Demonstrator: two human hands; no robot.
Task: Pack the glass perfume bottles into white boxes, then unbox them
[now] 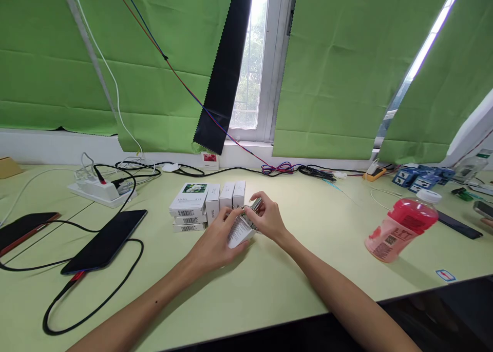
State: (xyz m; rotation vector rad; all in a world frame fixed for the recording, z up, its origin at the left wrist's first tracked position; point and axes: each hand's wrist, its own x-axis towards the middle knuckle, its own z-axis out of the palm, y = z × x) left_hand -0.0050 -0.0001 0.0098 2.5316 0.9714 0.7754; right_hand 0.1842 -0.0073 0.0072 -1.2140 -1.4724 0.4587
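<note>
My left hand [214,240] is closed around a small white carton [239,232] with fine print on its side, holding it tilted above the table. At the carton's upper end, my right hand [271,219] pinches a small shiny metallic object [256,204]; its exact kind is too small to tell, and the fingers partly cover it. Just beyond my left hand, several similar white cartons [226,194] stand upright in a row. Beside them lies a stack of flat white cartons [190,200], the top one with a flower picture.
On the left are a black phone [106,244] on a cable, another phone [25,229] and a white power strip [100,190]. A pink drink bottle [400,229] stands on the right, near blue boxes [423,177]. Cables [192,171] run along the wall.
</note>
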